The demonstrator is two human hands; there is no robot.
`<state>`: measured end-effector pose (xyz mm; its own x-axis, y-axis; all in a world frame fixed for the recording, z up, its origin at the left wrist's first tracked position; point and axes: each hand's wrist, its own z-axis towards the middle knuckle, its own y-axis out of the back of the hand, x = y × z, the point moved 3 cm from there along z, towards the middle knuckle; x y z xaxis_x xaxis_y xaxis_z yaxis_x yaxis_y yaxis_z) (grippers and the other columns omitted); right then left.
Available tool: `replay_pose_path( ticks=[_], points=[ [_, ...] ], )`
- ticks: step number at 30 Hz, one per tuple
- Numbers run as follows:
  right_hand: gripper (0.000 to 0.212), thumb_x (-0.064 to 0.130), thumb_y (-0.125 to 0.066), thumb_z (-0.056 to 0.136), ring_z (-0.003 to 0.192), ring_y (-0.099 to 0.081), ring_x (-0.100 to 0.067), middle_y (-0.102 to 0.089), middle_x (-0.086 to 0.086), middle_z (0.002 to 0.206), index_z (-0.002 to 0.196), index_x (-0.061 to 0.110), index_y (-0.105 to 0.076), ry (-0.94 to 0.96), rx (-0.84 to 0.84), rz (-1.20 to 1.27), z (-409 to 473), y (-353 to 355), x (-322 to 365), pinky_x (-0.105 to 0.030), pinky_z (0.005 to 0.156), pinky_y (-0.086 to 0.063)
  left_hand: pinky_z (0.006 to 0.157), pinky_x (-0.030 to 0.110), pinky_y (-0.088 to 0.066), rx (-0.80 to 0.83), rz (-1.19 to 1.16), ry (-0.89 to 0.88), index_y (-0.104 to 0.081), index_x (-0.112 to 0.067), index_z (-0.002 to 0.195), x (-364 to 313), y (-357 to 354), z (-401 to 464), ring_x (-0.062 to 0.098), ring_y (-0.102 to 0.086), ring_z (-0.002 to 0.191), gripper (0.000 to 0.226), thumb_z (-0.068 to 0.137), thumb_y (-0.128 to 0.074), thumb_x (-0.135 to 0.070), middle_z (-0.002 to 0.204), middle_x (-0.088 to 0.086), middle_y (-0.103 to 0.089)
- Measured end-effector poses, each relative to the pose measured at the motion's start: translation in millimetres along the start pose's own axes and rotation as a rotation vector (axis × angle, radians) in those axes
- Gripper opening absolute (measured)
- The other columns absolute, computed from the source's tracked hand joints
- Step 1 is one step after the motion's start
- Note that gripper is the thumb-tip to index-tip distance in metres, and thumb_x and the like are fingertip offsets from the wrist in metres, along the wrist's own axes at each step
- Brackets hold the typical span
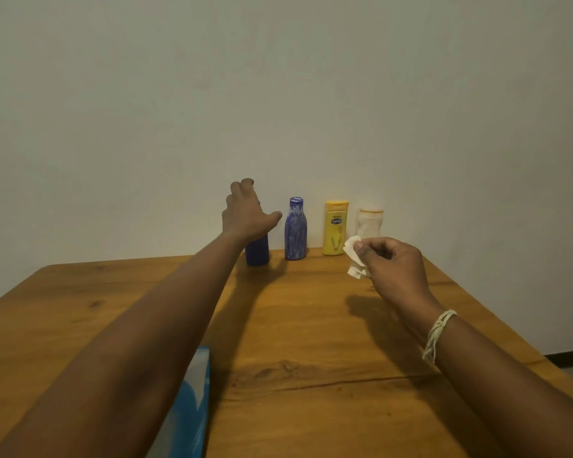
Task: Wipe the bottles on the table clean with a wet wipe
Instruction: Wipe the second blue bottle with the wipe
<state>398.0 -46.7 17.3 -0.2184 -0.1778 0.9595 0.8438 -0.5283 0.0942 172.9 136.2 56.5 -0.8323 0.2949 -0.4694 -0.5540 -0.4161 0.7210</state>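
Note:
Several bottles stand in a row at the table's far edge against the wall. My left hand reaches out over the top of the dark blue bottle, hiding its upper part; fingers spread, thumb out to the right, and contact with the bottle is not clear. Right of it stand a blue-and-white streaked bottle, a yellow bottle and a white bottle. My right hand hovers above the table in front of the white bottle and pinches a crumpled white wet wipe.
The wooden table has a long crack across its near part. A blue wipe packet lies at the near edge, partly under my left forearm. A plain wall rises right behind the bottles. Floor shows past the table's right edge.

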Motion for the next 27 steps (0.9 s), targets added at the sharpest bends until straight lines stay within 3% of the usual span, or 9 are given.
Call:
replay_pose_path(
  ticks=[6,11,15,21,27],
  points=[
    [0.019,0.024,-0.069,0.091,0.097,-0.064,-0.019,-0.07,-0.003,0.103,0.107,0.013,-0.073,0.008,-0.004,0.004,3,4,-1,-0.028,0.073,-0.051,0.101,0.043,-0.041,-0.095,-0.007,-0.233,-0.053,-0.012,0.131,-40,-9,-1,0.025,-0.055,0.118,0.061,0.08,-0.069,-0.041,0.13,0.006,-0.054],
    [0.021,0.024,-0.068,0.091,0.096,-0.064,-0.017,-0.07,-0.001,0.102,0.109,0.014,-0.072,0.034,-0.004,-0.024,8,10,-6,-0.021,0.069,-0.049,0.093,0.048,-0.033,-0.107,0.212,0.029,-0.07,-0.015,0.101,-54,-36,3,0.021,-0.059,0.101,0.062,0.08,-0.055,-0.071,0.102,0.001,-0.066],
    [0.02,0.024,-0.068,0.091,0.094,-0.065,-0.015,-0.071,-0.001,0.104,0.109,0.014,-0.072,0.036,0.001,-0.03,9,17,-12,-0.018,0.064,-0.047,0.093,0.048,-0.031,-0.108,0.264,0.09,-0.06,-0.017,0.086,-56,-38,10,0.022,-0.054,0.104,0.044,0.086,-0.057,-0.061,0.091,0.001,-0.063],
    [0.016,0.023,-0.066,0.092,0.079,-0.062,-0.003,-0.071,0.004,0.095,0.105,0.015,-0.073,0.02,0.01,-0.028,6,31,-12,-0.01,0.054,-0.042,0.093,0.047,-0.03,-0.121,0.238,0.072,-0.069,-0.02,0.083,-56,-37,11,0.019,-0.06,0.091,0.039,0.086,-0.059,-0.058,0.081,0.0,-0.069],
    [0.016,0.022,-0.069,0.09,0.086,-0.063,-0.008,-0.071,0.0,0.098,0.103,0.014,-0.073,0.032,-0.001,0.064,-16,44,16,-0.019,0.064,-0.047,0.09,0.044,-0.031,-0.131,-0.006,0.006,-0.07,-0.02,0.087,-72,-9,-24,0.016,-0.064,0.081,0.033,0.089,-0.06,-0.052,0.081,-0.005,-0.07]
  ],
)
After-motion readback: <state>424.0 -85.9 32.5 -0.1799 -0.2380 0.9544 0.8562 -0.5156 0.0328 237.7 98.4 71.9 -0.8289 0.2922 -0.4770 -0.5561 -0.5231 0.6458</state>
